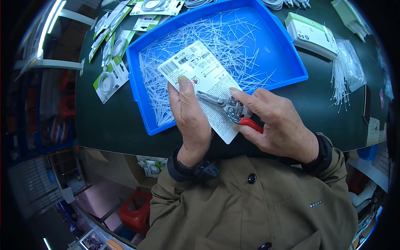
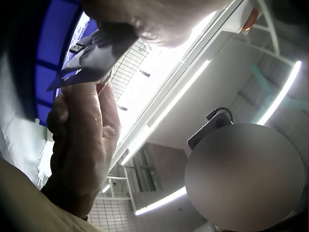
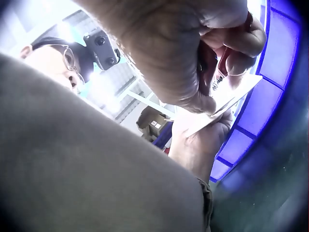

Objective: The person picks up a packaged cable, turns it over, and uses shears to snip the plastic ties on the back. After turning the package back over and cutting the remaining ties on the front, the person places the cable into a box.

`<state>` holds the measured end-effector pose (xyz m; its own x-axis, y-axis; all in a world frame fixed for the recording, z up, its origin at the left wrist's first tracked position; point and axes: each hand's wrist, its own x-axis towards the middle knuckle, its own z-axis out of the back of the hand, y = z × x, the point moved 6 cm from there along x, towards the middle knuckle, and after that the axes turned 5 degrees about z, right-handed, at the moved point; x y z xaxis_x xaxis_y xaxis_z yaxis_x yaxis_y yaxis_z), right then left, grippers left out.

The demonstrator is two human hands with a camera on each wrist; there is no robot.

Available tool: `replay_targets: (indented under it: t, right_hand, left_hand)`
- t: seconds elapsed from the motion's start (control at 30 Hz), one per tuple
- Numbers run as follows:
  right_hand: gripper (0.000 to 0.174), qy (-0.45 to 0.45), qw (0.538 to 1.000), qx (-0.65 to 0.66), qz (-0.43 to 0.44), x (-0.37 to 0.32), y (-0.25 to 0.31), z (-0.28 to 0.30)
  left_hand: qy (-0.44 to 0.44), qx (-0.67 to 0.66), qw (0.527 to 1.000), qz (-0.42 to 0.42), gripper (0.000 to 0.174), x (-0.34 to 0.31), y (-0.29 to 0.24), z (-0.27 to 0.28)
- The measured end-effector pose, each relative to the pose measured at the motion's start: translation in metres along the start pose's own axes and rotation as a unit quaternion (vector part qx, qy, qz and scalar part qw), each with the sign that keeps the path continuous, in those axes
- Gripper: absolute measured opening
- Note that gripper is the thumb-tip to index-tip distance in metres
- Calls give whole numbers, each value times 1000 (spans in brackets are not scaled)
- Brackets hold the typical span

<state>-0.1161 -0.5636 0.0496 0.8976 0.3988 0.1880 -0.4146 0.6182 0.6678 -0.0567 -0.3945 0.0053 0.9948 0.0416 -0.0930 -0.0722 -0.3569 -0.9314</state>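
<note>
One left hand (image 1: 191,121) in a grip on one printed card (image 1: 208,68); one right hand (image 1: 284,124) likewise round one red-handled cutter (image 1: 230,110)

The head view looks down and forward from above the person, taking in the desk (image 1: 104,125) and, on its far side, the blue tray (image 1: 273,52). The left wrist view sits low, close to the left hand (image 1: 189,118), facing right and up to the ceiling lights (image 2: 179,94). The right wrist view, close to the right hand (image 1: 281,123), faces left and up past a near sleeve (image 3: 96,145). Both wrist views share the two hands, the tray's side and the head-worn camera (image 3: 101,50).
</note>
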Motion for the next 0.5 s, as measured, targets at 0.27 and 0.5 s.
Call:
replay_targets:
  t: [0.27, 0.5]
  right_hand:
    - [68, -19, 999, 42, -10, -2, -5, -3]
    - [72, -96, 993, 68, 18, 4, -5, 32]
  left_hand:
    - [50, -24, 998, 7, 44, 2, -5, -1]
    - [116, 24, 993, -16, 35, 20, -39, 31]
